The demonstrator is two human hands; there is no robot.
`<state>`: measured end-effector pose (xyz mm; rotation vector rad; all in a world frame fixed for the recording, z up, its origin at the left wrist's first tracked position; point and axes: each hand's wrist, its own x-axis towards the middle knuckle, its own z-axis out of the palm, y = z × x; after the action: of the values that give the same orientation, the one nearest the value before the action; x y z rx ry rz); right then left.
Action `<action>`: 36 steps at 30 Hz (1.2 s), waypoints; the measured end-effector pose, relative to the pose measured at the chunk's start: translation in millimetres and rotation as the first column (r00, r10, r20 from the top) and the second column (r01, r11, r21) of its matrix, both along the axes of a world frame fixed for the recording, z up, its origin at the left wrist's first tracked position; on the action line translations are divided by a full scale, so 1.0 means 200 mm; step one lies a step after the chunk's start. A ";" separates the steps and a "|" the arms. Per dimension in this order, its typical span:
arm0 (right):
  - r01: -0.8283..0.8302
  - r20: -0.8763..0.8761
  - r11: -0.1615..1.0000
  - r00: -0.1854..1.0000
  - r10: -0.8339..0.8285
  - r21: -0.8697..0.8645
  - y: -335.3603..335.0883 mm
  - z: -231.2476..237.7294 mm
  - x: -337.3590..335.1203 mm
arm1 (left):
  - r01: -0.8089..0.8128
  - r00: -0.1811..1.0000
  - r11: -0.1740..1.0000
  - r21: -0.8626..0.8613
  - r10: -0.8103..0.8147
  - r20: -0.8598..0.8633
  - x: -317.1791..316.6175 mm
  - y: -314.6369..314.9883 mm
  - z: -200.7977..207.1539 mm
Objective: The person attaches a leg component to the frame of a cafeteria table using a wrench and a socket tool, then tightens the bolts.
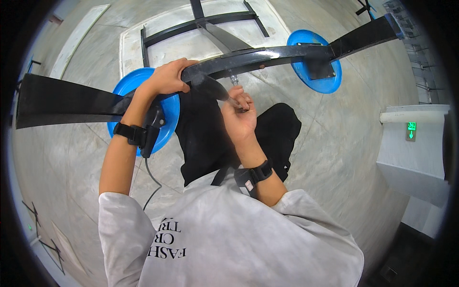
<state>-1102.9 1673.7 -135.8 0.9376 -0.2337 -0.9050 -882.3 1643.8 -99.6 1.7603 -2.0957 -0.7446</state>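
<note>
A long black metal beam [267,55] crosses in front of me, part of a frame with flared black ends. Its weight lies over two round blue stool tops [172,112], one at each side. Around the beam, left of its middle, my left hand [167,76] is closed, thumb on the near side and fingers over the top. Just below the beam my right hand [240,112] is palm up, its curled fingers around a slim tool [234,80] with a shiny metal shaft. The shaft points up at the beam's underside. A dark, blurred piece [210,86] hangs between my hands.
Beyond the beam, another black metal frame [201,24] lies on a white sheet [129,43] on the grey floor. The second blue stool top [330,83] is under the right part of the beam. A grey cable [153,179] trails from my left wrist device.
</note>
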 end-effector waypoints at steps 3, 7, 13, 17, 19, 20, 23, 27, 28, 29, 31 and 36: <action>-0.067 0.004 0.996 0.998 0.067 -0.064 -0.04 -0.04 -0.05 | 0.024 0.999 0.999 -0.025 -0.023 0.039 0.01 0.00 0.02; -0.107 0.053 0.994 0.993 0.107 -0.013 -0.04 -0.07 -0.03 | 0.002 0.999 0.999 -0.045 0.000 0.043 0.01 0.01 0.00; -0.105 -0.070 0.963 0.993 0.090 -0.250 -0.04 -0.12 -0.04 | 0.000 1.000 1.000 0.003 0.000 0.030 0.00 0.00 0.02; -0.258 -0.682 0.836 0.710 -0.175 -0.484 -0.03 -0.13 -0.05 | -0.005 1.000 1.000 0.014 0.005 0.006 0.00 -0.01 0.01; -0.588 -0.882 0.691 0.090 -0.462 -0.422 -0.04 -0.10 -0.08 | -0.020 0.999 1.000 -0.009 0.020 0.039 0.01 0.00 0.01; -0.630 -0.883 0.667 0.062 -0.466 -0.397 -0.07 -0.10 -0.10 | -0.022 0.999 1.000 -0.009 0.022 0.039 0.01 0.00 0.01; -0.716 -0.897 0.601 0.081 -0.435 -0.356 -0.11 -0.06 -0.19 | 0.005 1.000 1.000 -0.008 -0.005 0.030 0.00 0.01 0.02; -0.717 -0.917 0.625 0.047 -0.397 -0.307 -0.10 -0.03 -0.19 | -0.010 1.000 1.000 0.004 0.010 0.016 0.01 0.01 0.01; -0.724 -0.918 0.620 0.047 -0.394 -0.303 -0.10 -0.03 -0.19 | -0.005 1.000 1.000 0.003 0.005 0.024 0.01 0.01 0.01; -0.723 -0.917 0.617 0.057 -0.394 -0.310 -0.11 -0.03 -0.20 | -0.015 1.000 1.000 0.007 0.015 0.021 0.01 0.01 0.00; -0.734 -0.923 0.605 0.077 -0.376 -0.308 -0.11 -0.03 -0.19 | 0.005 0.998 0.999 -0.051 -0.002 0.057 0.01 0.02 0.01; -0.763 -0.921 0.567 0.093 -0.379 -0.310 -0.16 -0.04 -0.22 | -0.038 0.997 0.998 -0.043 0.041 0.073 0.00 0.00 -0.01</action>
<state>-1147.0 1641.7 -144.2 -0.7344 0.7249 -0.7742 -883.2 1644.3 -101.0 1.8275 -2.1015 -0.6303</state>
